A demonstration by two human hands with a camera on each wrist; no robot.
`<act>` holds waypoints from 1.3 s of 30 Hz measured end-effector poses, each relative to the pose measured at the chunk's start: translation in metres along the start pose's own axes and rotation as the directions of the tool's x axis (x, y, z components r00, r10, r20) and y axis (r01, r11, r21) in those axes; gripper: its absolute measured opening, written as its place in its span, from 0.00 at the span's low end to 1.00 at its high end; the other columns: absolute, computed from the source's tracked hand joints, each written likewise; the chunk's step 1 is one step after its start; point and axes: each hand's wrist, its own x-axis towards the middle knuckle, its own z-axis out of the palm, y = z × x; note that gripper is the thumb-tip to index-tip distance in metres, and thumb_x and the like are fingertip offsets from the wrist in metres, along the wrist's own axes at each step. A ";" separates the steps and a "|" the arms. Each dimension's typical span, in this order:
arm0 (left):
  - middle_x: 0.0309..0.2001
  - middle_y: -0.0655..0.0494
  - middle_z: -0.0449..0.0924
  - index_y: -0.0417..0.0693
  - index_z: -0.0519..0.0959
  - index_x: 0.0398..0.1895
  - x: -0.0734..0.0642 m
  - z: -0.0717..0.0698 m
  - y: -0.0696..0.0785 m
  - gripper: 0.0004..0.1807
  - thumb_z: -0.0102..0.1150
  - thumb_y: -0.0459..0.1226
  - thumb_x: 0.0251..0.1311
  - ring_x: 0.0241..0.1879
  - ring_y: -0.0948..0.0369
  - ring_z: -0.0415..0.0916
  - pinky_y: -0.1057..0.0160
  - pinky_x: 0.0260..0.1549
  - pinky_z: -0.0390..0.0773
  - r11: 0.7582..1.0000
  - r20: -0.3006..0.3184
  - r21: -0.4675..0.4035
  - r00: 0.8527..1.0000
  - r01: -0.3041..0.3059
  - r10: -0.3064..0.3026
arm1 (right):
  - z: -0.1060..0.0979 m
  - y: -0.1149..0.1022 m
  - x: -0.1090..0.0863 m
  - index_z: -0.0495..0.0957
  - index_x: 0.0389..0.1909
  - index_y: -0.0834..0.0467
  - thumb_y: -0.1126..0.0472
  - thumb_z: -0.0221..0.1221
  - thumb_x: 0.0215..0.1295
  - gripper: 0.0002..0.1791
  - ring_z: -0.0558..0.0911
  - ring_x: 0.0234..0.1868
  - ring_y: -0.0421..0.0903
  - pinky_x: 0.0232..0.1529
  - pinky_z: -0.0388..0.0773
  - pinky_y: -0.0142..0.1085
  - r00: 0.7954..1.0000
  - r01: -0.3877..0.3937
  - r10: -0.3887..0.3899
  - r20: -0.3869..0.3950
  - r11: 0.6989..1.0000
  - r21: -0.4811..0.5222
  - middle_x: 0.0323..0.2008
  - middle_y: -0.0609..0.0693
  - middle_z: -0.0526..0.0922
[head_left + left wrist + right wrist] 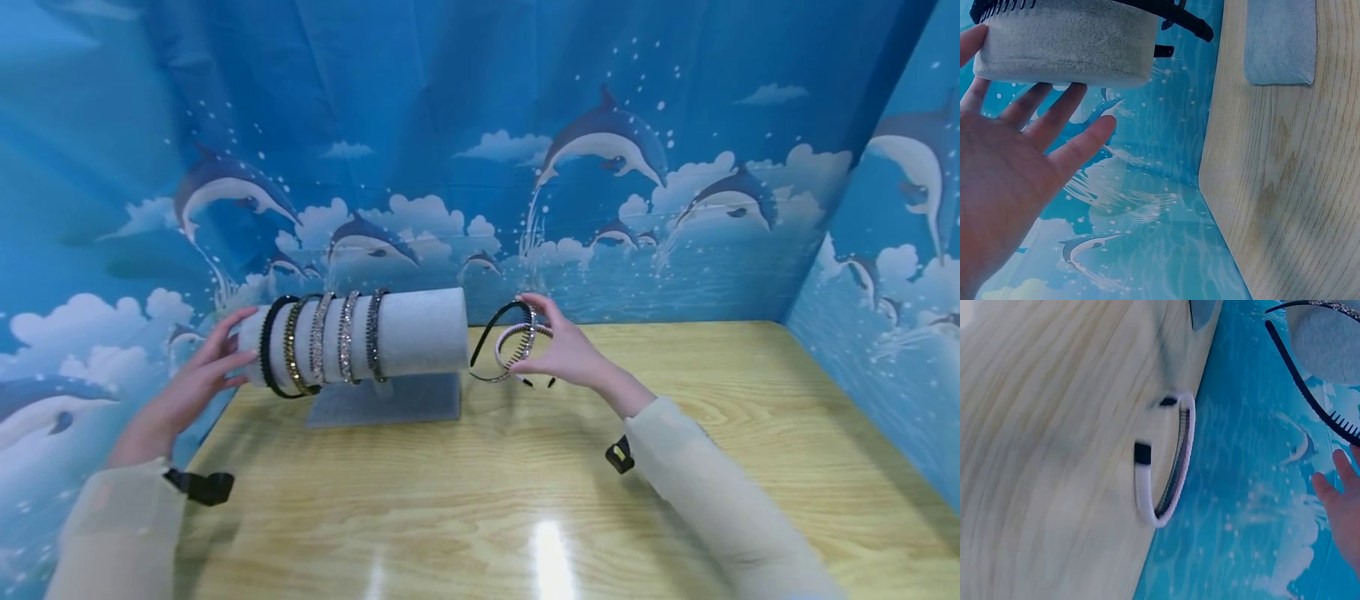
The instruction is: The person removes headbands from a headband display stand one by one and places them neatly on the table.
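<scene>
A grey velvet cylinder (427,329) lies level on a stand with a flat base (382,404). Around it sit several headbands, among them a plain black one (267,354), a gold one (289,340) and a dark beaded one (374,333). My left hand (191,387) touches the cylinder's left end; the left wrist view shows its fingers straight and spread. Just off the right end, my right hand (568,350) holds a black headband with rhinestones (533,329) between thumb and fingers. One dark arm (1297,378) of it reaches toward the cylinder in the right wrist view.
A white headband (1143,484) with black tips rests on the wooden table (465,500), behind the right hand in the head view. Blue dolphin-printed sheets (450,167) wall off the table's back and sides.
</scene>
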 end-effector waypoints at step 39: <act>0.71 0.41 0.46 0.73 0.40 0.77 -0.001 -0.001 -0.002 0.34 0.42 0.45 0.76 0.52 0.74 0.62 0.37 0.54 0.59 1.000 -0.003 0.005 1.000 -0.020 0.020 | -0.118 0.057 -0.071 0.50 0.72 0.64 0.53 0.73 0.53 0.54 0.56 0.67 0.66 0.66 0.51 0.59 0.966 -0.160 0.117 -0.229 0.971 -0.180 0.68 0.67 0.53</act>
